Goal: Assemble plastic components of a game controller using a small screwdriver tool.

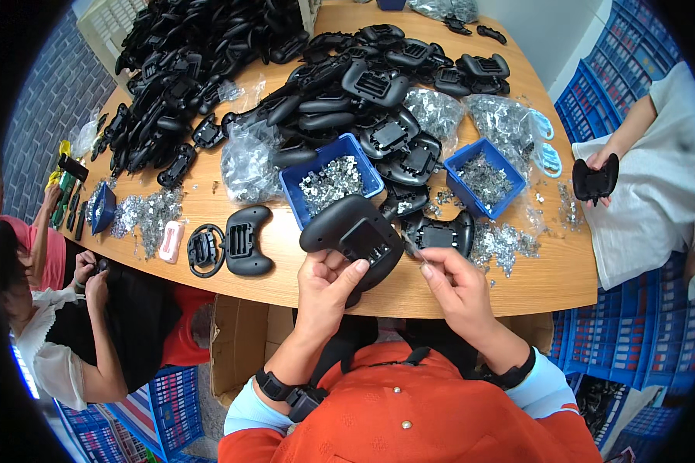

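My left hand (pixel 324 292) grips a black game controller shell (pixel 350 220), tilted, with its battery compartment toward me and a few shiny metal contacts in it. The thumb presses on the shell's lower edge. Just right of the shell, my right hand (pixel 459 289) pinches a small, thin metal piece (pixel 417 253) between thumb and forefinger; its exact shape is hard to make out. Beyond the shell stands a blue bin (pixel 292 193) of small metal parts, and a second blue bin (pixel 510 208) is farther right. Another black shell (pixel 452 231) lies behind my right fingers.
Black controller shells (pixel 201 54) are heaped across the back. Clear bags (pixel 247 162) of parts and loose metal pieces (pixel 506 245) lie around. A controller shell (pixel 249 241) and a black steering-wheel-shaped part (pixel 205 251) sit at left. Other people sit at both sides, one hand (pixel 599 160) holding a shell.
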`<control>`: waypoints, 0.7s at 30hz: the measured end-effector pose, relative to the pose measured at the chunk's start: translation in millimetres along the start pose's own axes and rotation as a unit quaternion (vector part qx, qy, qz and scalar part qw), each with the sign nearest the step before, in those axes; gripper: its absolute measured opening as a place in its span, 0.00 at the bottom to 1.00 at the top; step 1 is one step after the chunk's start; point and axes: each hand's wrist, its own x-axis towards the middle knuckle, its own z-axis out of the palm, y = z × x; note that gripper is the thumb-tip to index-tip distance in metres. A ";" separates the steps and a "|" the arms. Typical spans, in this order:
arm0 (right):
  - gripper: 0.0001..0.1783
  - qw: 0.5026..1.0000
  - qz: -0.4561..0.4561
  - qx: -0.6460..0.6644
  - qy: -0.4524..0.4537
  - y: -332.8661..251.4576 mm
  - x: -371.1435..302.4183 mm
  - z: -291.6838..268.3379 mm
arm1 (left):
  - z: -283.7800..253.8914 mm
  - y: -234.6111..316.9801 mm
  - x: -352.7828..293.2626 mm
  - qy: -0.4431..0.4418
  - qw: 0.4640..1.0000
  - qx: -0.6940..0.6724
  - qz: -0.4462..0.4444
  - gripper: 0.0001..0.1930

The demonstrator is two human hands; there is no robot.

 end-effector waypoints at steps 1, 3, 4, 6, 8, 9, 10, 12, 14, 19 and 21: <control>0.11 0.999 0.015 0.037 0.013 4.8 0.4 3.5 | 1.2 0.0 -0.5 0.005 1.000 -0.028 -0.009 0.24; 0.11 0.995 0.028 0.089 0.044 7.7 6.3 13.8 | 1.5 -2.3 -2.2 0.010 0.998 -0.055 -0.017 0.22; 0.11 0.986 0.040 0.141 0.074 6.7 9.6 18.1 | 0.0 -6.5 -2.9 0.003 0.994 -0.106 -0.021 0.22; 0.10 0.965 0.105 0.236 0.046 3.3 14.3 23.2 | 2.4 -11.8 -4.8 -0.004 0.987 -0.156 -0.024 0.22; 0.10 0.909 0.139 0.393 0.004 1.5 18.8 30.4 | 9.1 -17.3 -6.5 0.020 0.986 -0.167 -0.009 0.24; 0.11 0.909 0.149 0.389 0.013 -3.4 21.4 31.4 | 9.6 -16.5 -7.8 -0.002 0.987 -0.163 -0.004 0.25; 0.11 0.909 0.148 0.390 0.012 -1.6 24.4 29.2 | 9.9 -13.0 -10.2 -0.001 0.987 -0.162 -0.003 0.25; 0.11 0.898 0.177 0.402 -0.025 6.6 31.4 18.3 | 9.0 -4.8 -14.6 -0.027 0.993 -0.111 -0.023 0.27; 0.12 0.886 0.194 0.418 -0.041 5.7 43.5 0.1 | -0.6 -4.7 -12.3 -0.055 0.992 -0.111 -0.010 0.33; 0.13 0.922 0.189 0.307 -0.144 -6.2 61.9 -43.0 | -23.2 -0.1 -19.6 -0.138 0.963 -0.194 -0.127 0.51; 0.14 0.960 0.123 0.206 -0.143 -12.5 57.6 -45.6 | -24.2 -0.7 -20.3 -0.124 0.973 -0.144 -0.131 0.51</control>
